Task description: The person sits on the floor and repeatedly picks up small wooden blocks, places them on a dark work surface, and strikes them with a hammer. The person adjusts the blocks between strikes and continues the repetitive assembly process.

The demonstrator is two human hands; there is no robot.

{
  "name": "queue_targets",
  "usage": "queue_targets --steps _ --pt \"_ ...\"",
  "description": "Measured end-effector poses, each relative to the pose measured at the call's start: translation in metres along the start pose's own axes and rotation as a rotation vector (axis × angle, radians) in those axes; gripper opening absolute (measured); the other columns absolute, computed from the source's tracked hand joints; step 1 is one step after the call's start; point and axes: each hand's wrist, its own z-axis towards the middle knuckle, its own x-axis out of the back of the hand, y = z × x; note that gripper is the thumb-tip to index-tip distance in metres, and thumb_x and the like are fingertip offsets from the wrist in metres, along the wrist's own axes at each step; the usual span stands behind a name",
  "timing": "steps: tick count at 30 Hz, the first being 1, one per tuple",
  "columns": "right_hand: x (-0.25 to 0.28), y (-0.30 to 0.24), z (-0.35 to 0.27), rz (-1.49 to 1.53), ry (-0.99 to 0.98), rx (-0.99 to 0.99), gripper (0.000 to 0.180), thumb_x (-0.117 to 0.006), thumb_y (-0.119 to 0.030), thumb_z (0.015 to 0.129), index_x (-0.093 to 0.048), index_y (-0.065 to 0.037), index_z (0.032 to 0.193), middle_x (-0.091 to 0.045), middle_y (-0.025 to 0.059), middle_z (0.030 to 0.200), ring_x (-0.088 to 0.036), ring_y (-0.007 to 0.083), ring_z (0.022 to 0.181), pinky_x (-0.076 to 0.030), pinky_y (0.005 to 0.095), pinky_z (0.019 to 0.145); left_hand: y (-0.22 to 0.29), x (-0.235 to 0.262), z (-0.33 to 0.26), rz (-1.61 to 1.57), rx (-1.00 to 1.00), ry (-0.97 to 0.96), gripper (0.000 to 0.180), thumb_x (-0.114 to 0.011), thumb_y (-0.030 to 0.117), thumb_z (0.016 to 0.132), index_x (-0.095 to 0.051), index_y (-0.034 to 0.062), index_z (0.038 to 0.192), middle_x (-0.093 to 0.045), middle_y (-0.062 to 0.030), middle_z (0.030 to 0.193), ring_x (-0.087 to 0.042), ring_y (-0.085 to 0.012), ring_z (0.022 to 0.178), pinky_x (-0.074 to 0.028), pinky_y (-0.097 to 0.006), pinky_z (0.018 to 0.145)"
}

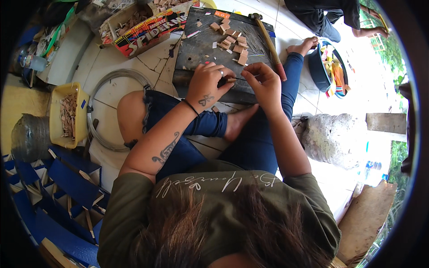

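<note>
My left hand is closed round a small wooden block at the near edge of a dark, worn work box. My right hand faces it, thumb and finger pinching a thin dark strip that reaches toward the block. Whether strip and block are joined is too small to tell. Beyond my hands, several small wooden blocks lie loose on the box top. A hammer with a wooden handle and a red grip lies along the box's right side, near thin wire pieces.
A coil of wire and a yellow bin of wood pieces stand left. Behind is a printed carton of wood bits. Blue panelled pieces crowd the lower left. At right are a dark tub and another person.
</note>
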Motion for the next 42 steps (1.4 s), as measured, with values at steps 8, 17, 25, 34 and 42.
queue_targets --steps 8,17,25,34,42 --pt "0.003 0.002 -0.002 0.24 0.09 0.003 0.01 -0.072 -0.005 0.085 -0.068 0.001 0.092 -0.07 0.0017 0.086 -0.061 0.0047 0.076 -0.049 0.0204 0.068 0.012 -0.004 0.004 -0.41 0.177 0.084 0.016 -0.07 -0.001 0.077 -0.067 0.005 0.091 -0.065 -0.007 0.082 -0.063 -0.0238 0.078 -0.051 -0.033 0.07" --pt "0.003 -0.002 -0.006 -0.08 0.033 0.067 0.01 -0.071 -0.001 0.087 -0.065 0.001 0.094 -0.07 0.0031 0.092 -0.066 0.007 0.082 -0.051 0.0201 0.075 0.004 -0.008 0.004 -0.15 0.034 0.105 0.011 -0.074 0.008 0.074 -0.066 0.0076 0.082 -0.067 -0.0063 0.08 -0.064 -0.0268 0.081 -0.048 -0.038 0.079" --pt "-0.002 -0.011 -0.007 -0.147 0.003 0.11 0.011 -0.075 -0.002 0.082 -0.067 0.002 0.087 -0.071 0.0038 0.084 -0.067 0.008 0.08 -0.053 0.0225 0.075 0.001 -0.002 0.001 -0.205 0.115 0.055 0.01 -0.076 0.009 0.073 -0.069 0.0074 0.08 -0.069 -0.0071 0.08 -0.064 -0.0272 0.083 -0.048 -0.039 0.081" --pt "-0.004 -0.014 -0.004 -0.212 -0.023 0.187 0.01 -0.076 -0.003 0.081 -0.068 0.002 0.085 -0.071 0.0054 0.08 -0.067 0.0093 0.076 -0.053 0.0241 0.072 0.0 -0.004 -0.001 -0.207 0.106 0.073 0.01 -0.077 0.01 0.073 -0.069 0.0069 0.079 -0.07 -0.0075 0.08 -0.065 -0.0271 0.085 -0.048 -0.039 0.083" --pt "-0.004 -0.018 -0.003 -0.242 -0.03 0.215 0.01 -0.076 -0.003 0.08 -0.068 0.002 0.084 -0.071 0.0067 0.079 -0.067 0.0105 0.074 -0.053 0.0253 0.07 0.0 -0.003 0.0 -0.192 0.069 0.079 0.01 -0.076 0.01 0.073 -0.069 0.0072 0.079 -0.07 -0.0077 0.08 -0.064 -0.0276 0.085 -0.048 -0.039 0.083"
